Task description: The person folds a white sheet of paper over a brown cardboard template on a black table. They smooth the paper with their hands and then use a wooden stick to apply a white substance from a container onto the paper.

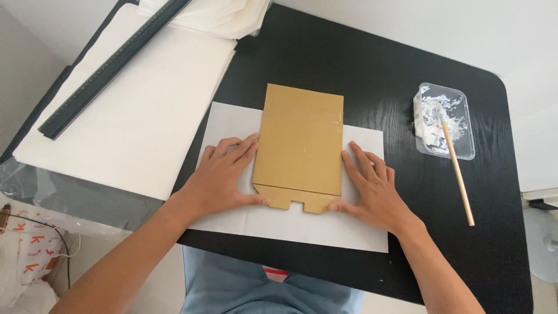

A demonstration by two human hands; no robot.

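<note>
A flat brown paper piece (pixel 300 142) with a notched tab at its near edge lies on a white sheet (pixel 317 229) on the black table (pixel 360 64). My left hand (pixel 224 174) lies flat on the white sheet against the brown piece's left edge, thumb touching the near left corner. My right hand (pixel 372 189) presses flat on the right side, thumb at the near right corner of the tab. Both hands have fingers spread and grip nothing.
A clear plastic tub (pixel 444 119) with white paste holds a wooden stick (pixel 459 174) at the right. A stack of white sheets (pixel 133 110) with a long dark ruler (pixel 110 64) fills the left. My blue-trousered lap (pixel 256 288) shows below the table edge.
</note>
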